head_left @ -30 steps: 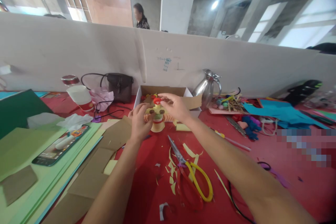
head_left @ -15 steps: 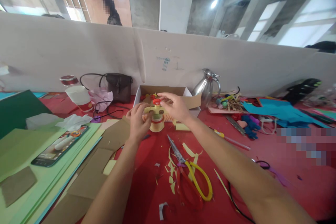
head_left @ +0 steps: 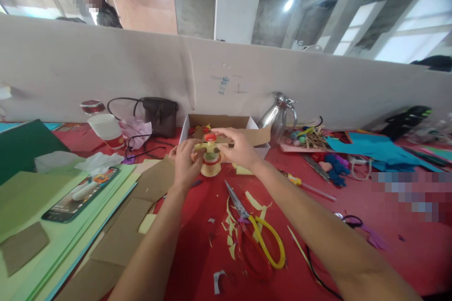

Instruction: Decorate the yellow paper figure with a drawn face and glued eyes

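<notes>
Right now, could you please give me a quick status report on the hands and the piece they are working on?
Left hand and right hand both gripping the small paper figure. Figure upright on the red tabletop. Scissors and paper scraps lie nearer.

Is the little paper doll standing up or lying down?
Standing up. The paper doll sits upright on the red table, red top uppermost, between the left hand and right hand.

My single head-worn camera looks forward and down across the red-covered craft table point(head_left: 353, 225), close above my own forearms, facing the pale partition wall point(head_left: 106, 75) at the table's far edge.
</notes>
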Demonstrator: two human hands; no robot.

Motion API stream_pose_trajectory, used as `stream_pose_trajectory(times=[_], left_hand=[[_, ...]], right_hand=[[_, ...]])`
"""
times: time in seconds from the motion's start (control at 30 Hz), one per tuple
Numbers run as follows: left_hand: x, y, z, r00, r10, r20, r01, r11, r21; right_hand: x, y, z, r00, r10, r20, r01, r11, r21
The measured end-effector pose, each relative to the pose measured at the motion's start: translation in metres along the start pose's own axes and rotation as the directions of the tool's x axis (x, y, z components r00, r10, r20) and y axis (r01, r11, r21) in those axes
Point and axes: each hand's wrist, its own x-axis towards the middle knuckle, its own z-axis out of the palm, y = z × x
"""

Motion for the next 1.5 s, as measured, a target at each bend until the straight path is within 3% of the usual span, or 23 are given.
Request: stream_pose_trajectory(times=[0.3, 0.47, 0.87, 1.0, 1.1, 1.23, 1.3, 1.43, 1.5], left_hand=[[0.0, -0.003, 0.003, 0.999, -0.026, 0.03, 0.026, 1.0, 0.006], [0.0, -0.006, 0.004, 0.999, -0.037, 0.039, 0.037, 0.999, 0.006], [0.001, -0.005, 0.004, 0.999, -0.043, 0.01, 0.043, 0.999, -0.008], [0.001, -0.005, 0.003, 0.999, -0.035, 0.003, 0.035, 0.999, -0.005], [0.002, -0.004, 0.001, 0.999, -0.045, -0.002, 0.045, 0.999, -0.006], [0.002, -0.001, 0.0, 0.998, -0.055, 0.005, 0.055, 0.998, -0.005], [0.002, 0.0, 0.0, 0.999, -0.046, -0.001, 0.046, 0.999, -0.014], [0.001, -0.001, 0.0, 1.0, -0.027, -0.004, 0.027, 0.999, -0.028], [0.001, -0.001, 0.0, 1.0, -0.025, -0.001, 0.025, 0.999, -0.031]], right_hand=[[0.023, 0.015, 0.014, 0.999, 0.003, -0.043, -0.006, 0.998, -0.066], [0.025, 0.023, 0.023, 0.996, 0.086, 0.021, -0.087, 0.995, 0.043], [0.023, 0.013, 0.01, 0.999, 0.032, -0.014, -0.032, 0.999, -0.011], [0.003, 0.002, 0.008, 0.971, 0.046, -0.236, -0.039, 0.999, 0.032], [-0.033, 0.002, 0.018, 0.895, 0.259, -0.363, -0.196, 0.96, 0.202], [-0.078, 0.018, 0.043, 0.834, 0.547, -0.071, -0.52, 0.823, 0.23], [-0.087, 0.029, 0.055, 0.814, 0.58, 0.006, -0.57, 0.797, 0.202], [-0.08, 0.045, 0.072, 0.86, 0.507, -0.051, -0.487, 0.847, 0.21], [-0.075, 0.048, 0.078, 0.849, 0.522, -0.084, -0.501, 0.845, 0.19]])
